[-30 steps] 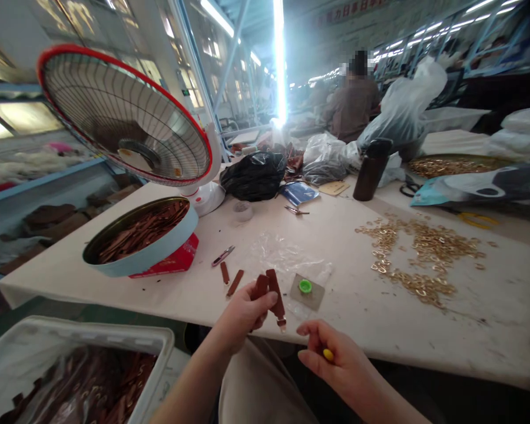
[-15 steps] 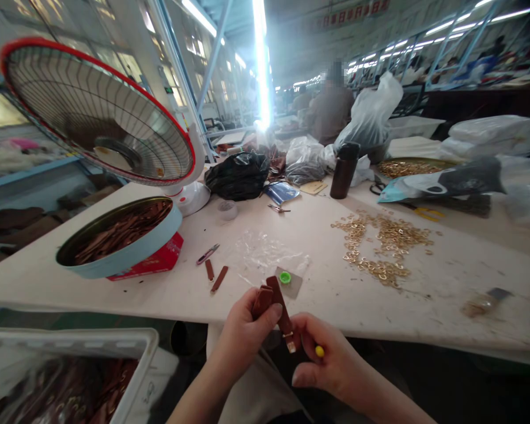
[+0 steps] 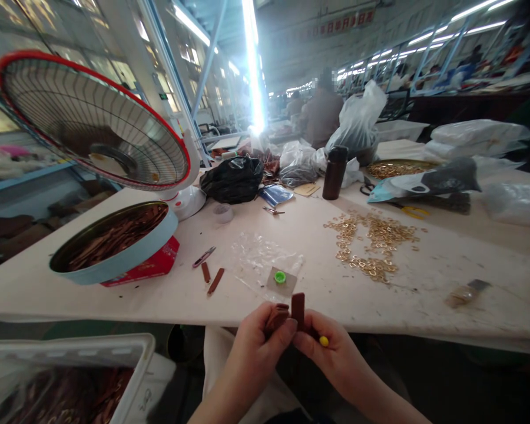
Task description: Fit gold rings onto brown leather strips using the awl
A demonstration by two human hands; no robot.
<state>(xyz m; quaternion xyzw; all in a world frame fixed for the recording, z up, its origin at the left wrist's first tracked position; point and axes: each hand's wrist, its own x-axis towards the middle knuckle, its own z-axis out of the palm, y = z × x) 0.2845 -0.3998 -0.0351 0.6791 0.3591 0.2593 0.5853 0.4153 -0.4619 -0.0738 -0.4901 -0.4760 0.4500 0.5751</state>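
Observation:
My left hand [image 3: 257,341] is closed around a small bunch of brown leather straps [image 3: 281,310] at the table's front edge. Between both thumbs stands a single leather strap [image 3: 297,309], nearly upright; its lower end is hidden by the fingers. My right hand [image 3: 331,347] pinches that strap. A yellow rounded tip [image 3: 324,341] of some small tool pokes out of the right fist, the rest out of sight. Beyond the hands, a green round cap [image 3: 280,277] sits on a grey square. Two loose leather straps [image 3: 215,281] lie left of it, near thread snips [image 3: 204,257].
A blue round tin [image 3: 115,265] of leather strips leans on a red box beside a fan [image 3: 92,118]. Gold rings [image 3: 375,238] are scattered to the right. A dark bottle [image 3: 335,174] and bags stand behind. A white crate [image 3: 148,359] is at lower left.
My hands have come together, and the single strap now stands upright between them instead of slanting down with its metal end showing. The view has shifted slightly.

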